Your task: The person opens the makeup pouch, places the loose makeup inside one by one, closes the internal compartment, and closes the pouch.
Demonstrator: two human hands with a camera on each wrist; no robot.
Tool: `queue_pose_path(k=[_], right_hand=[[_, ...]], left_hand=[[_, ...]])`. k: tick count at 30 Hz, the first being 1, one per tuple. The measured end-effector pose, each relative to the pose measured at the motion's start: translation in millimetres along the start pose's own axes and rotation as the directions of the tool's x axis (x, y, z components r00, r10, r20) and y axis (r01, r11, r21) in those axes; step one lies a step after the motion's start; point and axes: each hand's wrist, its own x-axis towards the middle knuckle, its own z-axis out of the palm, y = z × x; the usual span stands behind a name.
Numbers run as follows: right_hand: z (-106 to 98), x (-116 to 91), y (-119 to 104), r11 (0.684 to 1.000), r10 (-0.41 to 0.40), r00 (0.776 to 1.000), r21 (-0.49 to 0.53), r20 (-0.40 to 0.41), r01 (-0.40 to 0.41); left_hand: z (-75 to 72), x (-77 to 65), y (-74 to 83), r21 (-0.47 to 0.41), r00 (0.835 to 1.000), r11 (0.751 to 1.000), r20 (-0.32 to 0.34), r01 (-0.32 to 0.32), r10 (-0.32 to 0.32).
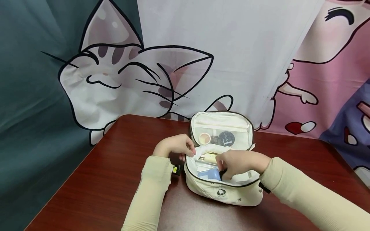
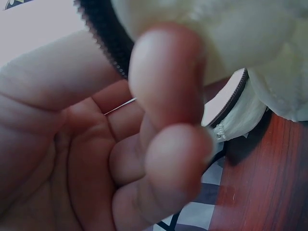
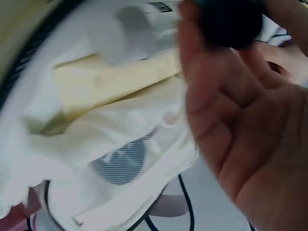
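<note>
A white cosmetic bag (image 1: 199, 187) with dark piping stands unzipped on the table, its lid folded back. My left hand (image 1: 180, 146) pinches the left side of its rim between thumb and fingers; the left wrist view shows the white fabric and dark zipper (image 2: 108, 41) close up. My right hand (image 1: 238, 162) reaches in over the opening and grips a blue tube (image 1: 212, 174) by its dark cap (image 3: 231, 21). Beside that tube inside lies a pale yellow item (image 1: 209, 158), which appears as a long box in the right wrist view.
The lid's mesh pocket (image 1: 237, 130) holds a round peach-toned compact (image 1: 205, 138) and a dark disc with a letter F (image 1: 226, 139). A reddish-brown wooden table (image 1: 115, 186) spreads around the bag. Behind it hangs a curtain (image 1: 231, 48) printed with cartoon cats.
</note>
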Motion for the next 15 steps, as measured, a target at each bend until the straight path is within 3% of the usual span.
queue_pose_path(k=[5, 15], right_hand=[[9.6, -8.1, 5.0, 0.994, 0.060, 0.998, -0.092, 0.012, -0.059], [-0.7, -11.0, 12.9, 0.985, -0.030, 0.994, -0.170, -0.106, 0.012]], left_hand=[[-0.7, -0.2, 1.5, -0.003, 1.000, 1.000, 0.000, -0.002, 0.002], [-1.3, -0.2, -0.1, 0.014, 1.000, 1.000, -0.005, -0.006, 0.006]])
